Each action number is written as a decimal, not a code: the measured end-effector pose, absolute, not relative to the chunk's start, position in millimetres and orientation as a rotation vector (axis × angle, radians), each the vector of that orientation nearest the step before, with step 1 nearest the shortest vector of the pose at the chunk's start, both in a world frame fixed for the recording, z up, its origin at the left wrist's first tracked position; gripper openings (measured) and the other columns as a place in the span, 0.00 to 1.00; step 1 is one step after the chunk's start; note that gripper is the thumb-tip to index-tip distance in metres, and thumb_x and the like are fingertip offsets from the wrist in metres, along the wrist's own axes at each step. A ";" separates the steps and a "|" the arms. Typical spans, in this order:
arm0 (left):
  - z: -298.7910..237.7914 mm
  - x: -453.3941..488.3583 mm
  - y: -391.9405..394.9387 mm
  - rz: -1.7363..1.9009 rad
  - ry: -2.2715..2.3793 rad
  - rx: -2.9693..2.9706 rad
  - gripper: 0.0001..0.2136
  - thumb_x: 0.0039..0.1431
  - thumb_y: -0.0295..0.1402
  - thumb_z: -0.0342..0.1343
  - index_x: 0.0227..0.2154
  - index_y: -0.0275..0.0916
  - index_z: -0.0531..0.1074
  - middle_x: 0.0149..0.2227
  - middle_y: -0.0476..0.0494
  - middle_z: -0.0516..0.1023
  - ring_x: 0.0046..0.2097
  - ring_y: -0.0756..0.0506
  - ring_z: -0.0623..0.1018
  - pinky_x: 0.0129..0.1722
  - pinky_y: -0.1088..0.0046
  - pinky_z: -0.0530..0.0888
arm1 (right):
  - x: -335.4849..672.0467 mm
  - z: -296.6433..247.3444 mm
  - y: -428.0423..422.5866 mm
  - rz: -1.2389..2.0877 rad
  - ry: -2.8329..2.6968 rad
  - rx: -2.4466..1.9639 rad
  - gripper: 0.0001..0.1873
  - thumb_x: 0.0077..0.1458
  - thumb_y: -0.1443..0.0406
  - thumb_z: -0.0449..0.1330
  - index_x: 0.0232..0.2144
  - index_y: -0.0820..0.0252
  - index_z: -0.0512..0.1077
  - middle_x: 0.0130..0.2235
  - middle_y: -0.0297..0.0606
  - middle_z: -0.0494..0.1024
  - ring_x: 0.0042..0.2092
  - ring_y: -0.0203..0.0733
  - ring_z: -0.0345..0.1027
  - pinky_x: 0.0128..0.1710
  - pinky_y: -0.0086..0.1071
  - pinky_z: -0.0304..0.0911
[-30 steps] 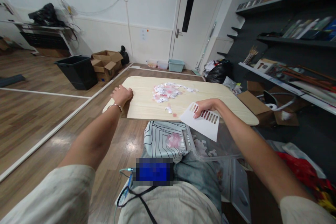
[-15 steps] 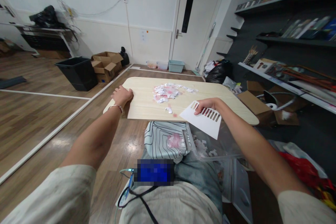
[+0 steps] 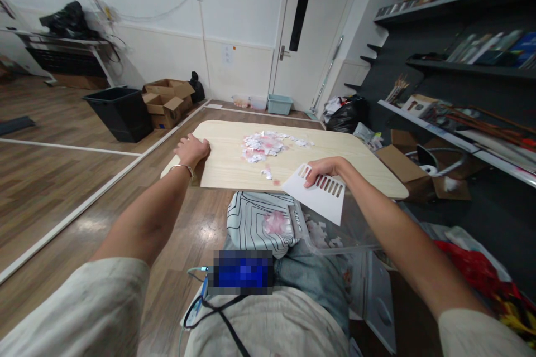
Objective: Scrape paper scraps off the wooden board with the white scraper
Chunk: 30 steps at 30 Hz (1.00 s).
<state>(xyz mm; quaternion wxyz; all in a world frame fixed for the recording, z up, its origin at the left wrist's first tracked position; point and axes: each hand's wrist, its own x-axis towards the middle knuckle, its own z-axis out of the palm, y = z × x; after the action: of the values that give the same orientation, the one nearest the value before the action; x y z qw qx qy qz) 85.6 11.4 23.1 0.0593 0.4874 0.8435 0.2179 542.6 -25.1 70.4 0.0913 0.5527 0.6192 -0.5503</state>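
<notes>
My left hand point(image 3: 191, 148) is at the left edge of a pale wood-grain table point(image 3: 226, 170), its fingers bent over the edge and the thumb side on top; the fingertips are hidden. Closed around the slotted side of a white plastic scraper point(image 3: 320, 199) is my right hand point(image 3: 322, 170). The scraper is tilted above the table's near edge, over a clear plastic bin point(image 3: 355, 237) holding white scraps. A heap of torn white and pinkish paper scraps point(image 3: 263, 146) lies mid-table, with a smaller scrap point(image 3: 267, 174) nearer me.
A patterned light-blue cloth point(image 3: 247, 217) with a pink patch covers my lap, near a device with a pixelated screen point(image 3: 240, 272). Left stand a black trash bin point(image 3: 119, 114) and cardboard boxes point(image 3: 167, 103). Loaded shelves point(image 3: 456, 67) and an open carton point(image 3: 402, 167) flank the right.
The view has shifted slightly, so everything sits a little farther left. My right hand and the scraper have barely moved against the table; my left hand stays at its edge.
</notes>
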 end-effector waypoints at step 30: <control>25.3 86.7 10.1 0.673 2.543 1.468 0.37 0.71 0.47 0.48 0.72 0.22 0.69 0.72 0.07 0.72 0.73 0.18 0.74 0.70 0.37 0.70 | 546.9 69.1 -31.9 -1.829 1.848 1.648 0.29 0.34 0.57 0.85 0.38 0.61 0.81 0.35 0.40 0.91 0.31 0.43 0.85 0.31 0.31 0.78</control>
<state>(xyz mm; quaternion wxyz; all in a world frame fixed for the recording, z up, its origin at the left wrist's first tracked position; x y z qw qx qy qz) 86.7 10.1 25.3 0.0648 0.4863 0.8424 0.2229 546.9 -31.9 69.1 0.0315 0.5350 0.6000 -0.5939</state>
